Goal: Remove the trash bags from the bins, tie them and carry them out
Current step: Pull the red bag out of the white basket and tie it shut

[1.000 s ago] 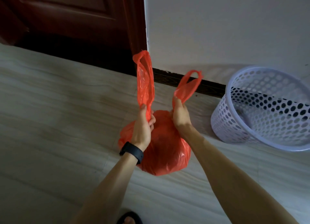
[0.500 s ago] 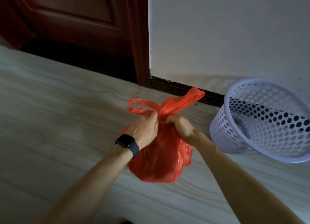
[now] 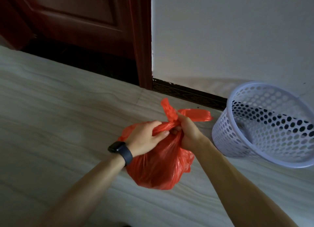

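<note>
A full red trash bag (image 3: 159, 165) hangs just above the pale floor, held at its neck by both hands. My left hand (image 3: 146, 136), with a dark watch on its wrist, grips the left side of the gathered neck. My right hand (image 3: 186, 131) clutches the twisted handles, whose two red ends stick out above and to the right of its fist. A white perforated plastic bin (image 3: 265, 124) stands to the right against the wall, with no bag in it.
A dark red wooden door (image 3: 76, 17) and its frame fill the upper left, with a dark threshold below. A white wall (image 3: 229, 36) with a dark skirting board runs behind the bin. Pale wood-grain floor (image 3: 51, 124) spreads to the left and front.
The two handles, held upright and apart a second ago, have been crossed and pulled down into a twist at the bag's neck. Both hands have closed together over it.
</note>
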The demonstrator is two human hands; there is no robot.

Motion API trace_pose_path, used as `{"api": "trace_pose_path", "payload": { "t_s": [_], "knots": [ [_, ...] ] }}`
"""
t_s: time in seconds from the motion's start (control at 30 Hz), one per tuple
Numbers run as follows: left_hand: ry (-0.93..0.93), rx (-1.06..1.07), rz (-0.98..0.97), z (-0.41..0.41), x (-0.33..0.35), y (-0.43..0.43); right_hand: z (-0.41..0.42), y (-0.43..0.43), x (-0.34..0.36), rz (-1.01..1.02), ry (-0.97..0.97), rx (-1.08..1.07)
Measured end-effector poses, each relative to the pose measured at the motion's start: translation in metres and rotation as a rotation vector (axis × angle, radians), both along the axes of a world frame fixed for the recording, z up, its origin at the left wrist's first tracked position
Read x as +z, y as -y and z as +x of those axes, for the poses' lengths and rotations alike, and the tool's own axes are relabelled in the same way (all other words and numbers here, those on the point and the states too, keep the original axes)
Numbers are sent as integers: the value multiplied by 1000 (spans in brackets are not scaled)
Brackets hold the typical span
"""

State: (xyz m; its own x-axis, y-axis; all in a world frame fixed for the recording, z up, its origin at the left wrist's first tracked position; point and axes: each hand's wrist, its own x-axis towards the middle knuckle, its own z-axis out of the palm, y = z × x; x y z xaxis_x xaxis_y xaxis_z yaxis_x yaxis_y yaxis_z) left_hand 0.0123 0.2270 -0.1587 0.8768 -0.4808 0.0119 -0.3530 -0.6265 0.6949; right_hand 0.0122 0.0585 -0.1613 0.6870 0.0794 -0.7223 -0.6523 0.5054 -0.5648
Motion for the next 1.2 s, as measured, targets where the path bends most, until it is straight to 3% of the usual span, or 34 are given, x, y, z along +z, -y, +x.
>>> {"api": "trace_pose_path", "payload": {
  "t_s": [0.07,0.13,0.27,0.37,0.5,0.57,0.67,0.83,0.93,1.07,1.13,1.2],
  "knots": [
    [-421,-10,-127,12,-4,-7,-7,5,3,105,60,107],
    [-699,10,-247,24,-4,-11,-12,8,6,127,117,221],
    [-1034,29,-392,38,9,-13,-16,17,12,55,324,462],
    [-1188,27,-379,43,13,-11,-15,23,9,-279,460,560],
    [-1290,20,-390,49,25,-1,-14,27,-4,-846,782,463],
    [-1309,4,-296,50,29,2,-16,28,-13,-1085,1002,442],
    [-1254,-47,-127,50,25,2,-22,25,-23,-1093,997,293],
    [-1132,64,-241,44,20,5,-18,18,-36,-769,684,171],
    [-926,135,-269,31,12,14,-20,11,-38,-673,538,168],
    [-600,341,-332,15,4,25,-23,5,-30,-785,616,58],
    [-607,430,-419,9,6,31,-25,0,-26,-806,648,67],
    [-696,543,-628,5,11,36,-29,-1,-23,-854,736,94]
  ]
}}
